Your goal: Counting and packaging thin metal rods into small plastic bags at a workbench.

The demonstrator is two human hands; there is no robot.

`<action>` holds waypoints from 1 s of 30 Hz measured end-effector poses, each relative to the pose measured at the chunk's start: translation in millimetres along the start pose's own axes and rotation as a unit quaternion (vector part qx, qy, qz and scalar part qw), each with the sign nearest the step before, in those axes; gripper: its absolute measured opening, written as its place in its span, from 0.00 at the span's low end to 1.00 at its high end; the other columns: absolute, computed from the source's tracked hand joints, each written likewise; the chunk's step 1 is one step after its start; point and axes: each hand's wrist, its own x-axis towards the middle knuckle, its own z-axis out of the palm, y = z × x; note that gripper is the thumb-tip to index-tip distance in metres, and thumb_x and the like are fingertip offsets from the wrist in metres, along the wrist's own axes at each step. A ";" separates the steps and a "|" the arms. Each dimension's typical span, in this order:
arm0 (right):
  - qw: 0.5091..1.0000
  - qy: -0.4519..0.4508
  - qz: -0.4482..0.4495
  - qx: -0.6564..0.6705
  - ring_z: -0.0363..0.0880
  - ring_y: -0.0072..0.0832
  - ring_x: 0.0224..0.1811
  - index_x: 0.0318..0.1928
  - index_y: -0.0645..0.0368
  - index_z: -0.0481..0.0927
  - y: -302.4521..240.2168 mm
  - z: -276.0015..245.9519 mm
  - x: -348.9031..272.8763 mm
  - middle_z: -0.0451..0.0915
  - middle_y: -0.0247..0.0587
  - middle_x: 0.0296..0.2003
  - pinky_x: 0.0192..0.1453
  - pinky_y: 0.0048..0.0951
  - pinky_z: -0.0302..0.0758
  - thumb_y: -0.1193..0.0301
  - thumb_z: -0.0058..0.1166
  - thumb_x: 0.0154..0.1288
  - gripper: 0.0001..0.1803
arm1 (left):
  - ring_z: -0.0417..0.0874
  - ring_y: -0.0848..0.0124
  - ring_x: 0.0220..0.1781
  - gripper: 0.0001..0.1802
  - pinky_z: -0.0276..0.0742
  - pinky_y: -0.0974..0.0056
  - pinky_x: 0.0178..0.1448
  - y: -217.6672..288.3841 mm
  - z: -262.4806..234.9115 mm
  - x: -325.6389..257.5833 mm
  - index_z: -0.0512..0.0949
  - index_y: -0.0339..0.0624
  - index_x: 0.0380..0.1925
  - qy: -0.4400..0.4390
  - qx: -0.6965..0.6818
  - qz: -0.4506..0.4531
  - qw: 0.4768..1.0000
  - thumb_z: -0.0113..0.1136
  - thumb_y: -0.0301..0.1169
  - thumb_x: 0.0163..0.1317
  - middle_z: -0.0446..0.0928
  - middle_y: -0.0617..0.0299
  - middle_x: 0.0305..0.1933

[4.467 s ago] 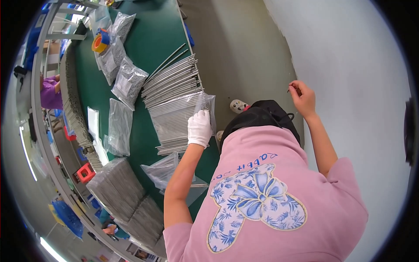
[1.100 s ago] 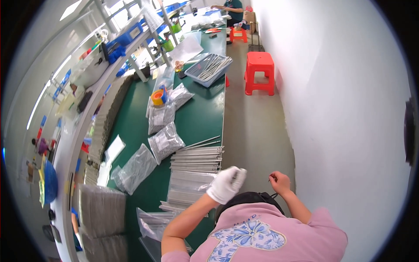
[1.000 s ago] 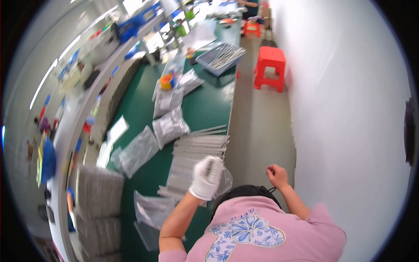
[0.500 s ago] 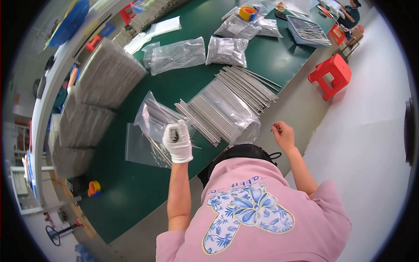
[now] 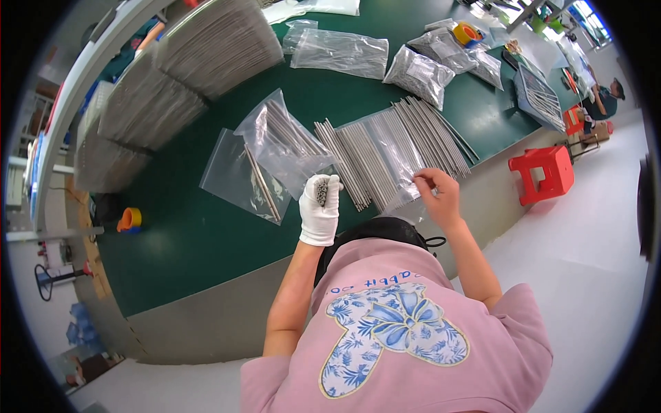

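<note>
My left hand, in a white glove, is closed around a bundle of thin metal tubes; their round ends face up out of the fist. Just beyond it, a clear plastic bag with several tubes inside lies on a flatter clear bag, where a few loose rods rest. My bare right hand is pinched at the near right edge of a wide row of grey metal tubes, close to the clear plastic sheet there. What its fingertips hold is too small to make out.
Stacks of plastic-wrapped sheets line the left of the green table. Filled clear bags, tape rolls and a blue tray of rods lie farther off. A red stool stands right; a person sits beyond.
The head view has shifted, moving the table's contents in the picture. My right hand has come inward to the tube row. My left hand keeps its bundle, now beside the row's left end.
</note>
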 end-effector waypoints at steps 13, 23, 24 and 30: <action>0.958 -0.182 -0.199 0.100 0.75 0.26 0.23 0.30 0.62 0.77 -85.7 53.5 44.3 0.77 0.39 0.24 0.28 0.21 0.70 0.81 0.54 0.49 0.05 | 0.79 0.70 0.35 0.09 0.73 0.69 0.41 12.8 -16.0 0.5 0.75 0.36 0.37 -0.068 0.003 0.007 0.998 0.56 0.25 0.56 0.78 0.57 0.33; 0.934 -0.197 -0.293 0.057 0.73 0.28 0.19 0.27 0.60 0.77 -91.1 65.8 58.5 0.76 0.37 0.21 0.23 0.25 0.66 0.79 0.55 0.47 0.04 | 0.79 0.66 0.31 0.10 0.72 0.68 0.37 15.0 -19.2 1.1 0.75 0.38 0.37 -0.091 0.022 0.019 0.995 0.57 0.26 0.55 0.77 0.55 0.32; 0.934 -0.198 -0.294 0.050 0.73 0.29 0.19 0.27 0.59 0.77 -90.8 65.9 58.3 0.76 0.37 0.21 0.23 0.25 0.67 0.79 0.55 0.47 0.04 | 0.79 0.66 0.31 0.10 0.72 0.68 0.37 13.7 -19.5 1.0 0.75 0.38 0.37 -0.090 0.022 0.019 0.996 0.57 0.26 0.55 0.77 0.55 0.32; 0.916 -0.196 -0.348 0.023 0.74 0.33 0.20 0.26 0.59 0.76 -94.0 68.0 63.2 0.76 0.38 0.21 0.23 0.28 0.67 0.79 0.56 0.44 0.05 | 0.79 0.65 0.31 0.10 0.73 0.68 0.38 13.6 -20.1 1.7 0.75 0.38 0.39 -0.100 0.023 0.010 0.995 0.56 0.25 0.55 0.77 0.55 0.32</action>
